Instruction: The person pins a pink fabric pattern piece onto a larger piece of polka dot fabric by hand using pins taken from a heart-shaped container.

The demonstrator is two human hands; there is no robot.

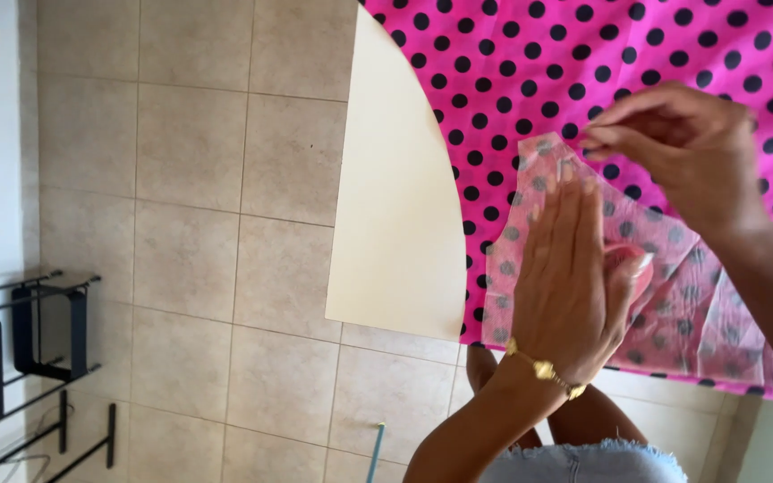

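The sheer white tissue pattern piece (pixel 664 295) lies on the pink black-dotted fabric (pixel 583 54) over the cream surface (pixel 395 224) — left hand (pixel 574 277) flat, pressing; right hand (pixel 682 148) pinching its top corner — apparently not yet fully fixed in place.

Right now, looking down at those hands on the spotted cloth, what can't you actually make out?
Head view only:
- What the right hand pinches: its fingertips hide it.
- The translucent pattern paper: its middle lies under the left hand.
- The pink polka-dot fabric: cut off by the top and right edges.
- The black metal rack: cut by the left edge.
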